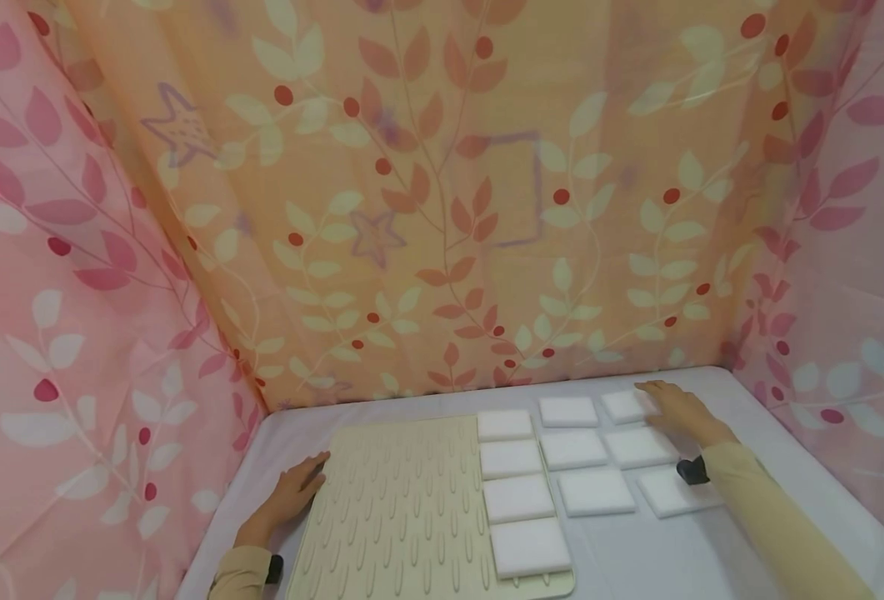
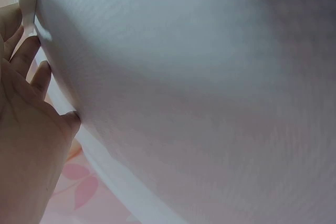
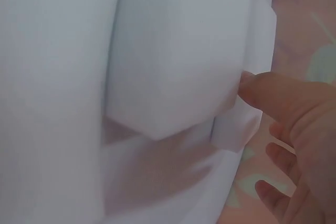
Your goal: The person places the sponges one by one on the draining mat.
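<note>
At the left edge of a beige ridged mat (image 1: pixel 392 500), my left hand (image 1: pixel 292 493) rests with its fingers loosely extended, holding nothing. Its wrist view shows the fingertips (image 2: pixel 41 77) along the mat's edge, by the white cloth. Over on the right, my right hand (image 1: pixel 685 412) reaches to the far corner sponge (image 1: pixel 621 407), a white rectangular block partly covered by the fingers. In the right wrist view the thumb (image 3: pixel 254 87) overlaps the edge of a white sponge (image 3: pixel 178 66), and the other fingers are spread apart beyond it.
Several white sponges stand in a column on the mat's right side, the nearest one (image 1: pixel 531 547) at the front. More loose sponges (image 1: pixel 597 492) lie in rows on the white tablecloth (image 1: pixel 621 558) to the right. Leaf-patterned curtains (image 1: pixel 442 208) enclose the table's back and sides.
</note>
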A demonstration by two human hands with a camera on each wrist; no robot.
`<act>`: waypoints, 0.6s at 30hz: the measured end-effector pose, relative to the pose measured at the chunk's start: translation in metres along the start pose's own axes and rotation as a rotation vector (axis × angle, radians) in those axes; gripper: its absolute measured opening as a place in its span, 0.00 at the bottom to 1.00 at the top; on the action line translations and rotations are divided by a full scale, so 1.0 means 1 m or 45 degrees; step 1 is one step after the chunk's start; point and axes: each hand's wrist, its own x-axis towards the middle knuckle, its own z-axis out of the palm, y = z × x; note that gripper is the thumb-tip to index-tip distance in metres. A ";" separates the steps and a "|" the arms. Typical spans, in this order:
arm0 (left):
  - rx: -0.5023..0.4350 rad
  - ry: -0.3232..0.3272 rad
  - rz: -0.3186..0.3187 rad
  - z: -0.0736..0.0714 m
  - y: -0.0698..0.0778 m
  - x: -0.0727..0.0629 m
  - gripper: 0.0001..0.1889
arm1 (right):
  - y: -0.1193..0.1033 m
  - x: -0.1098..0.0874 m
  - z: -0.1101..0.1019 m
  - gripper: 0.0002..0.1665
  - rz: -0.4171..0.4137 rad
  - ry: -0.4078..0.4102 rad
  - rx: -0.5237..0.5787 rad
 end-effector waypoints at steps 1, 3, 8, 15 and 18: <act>-0.001 -0.025 -0.037 0.000 0.001 0.001 0.23 | 0.000 0.001 0.000 0.37 -0.001 -0.007 0.005; 0.032 -0.065 -0.082 -0.002 0.002 0.002 0.23 | 0.001 0.002 0.000 0.37 0.005 -0.024 0.012; 0.072 -0.118 -0.149 -0.005 0.007 0.003 0.23 | 0.002 0.007 0.002 0.38 0.003 -0.042 0.009; 0.089 -0.103 -0.132 -0.005 0.007 0.004 0.23 | 0.005 0.013 0.007 0.39 0.011 -0.074 -0.004; 0.098 -0.101 -0.122 -0.004 0.007 0.004 0.23 | 0.004 0.015 0.008 0.39 0.025 -0.085 -0.006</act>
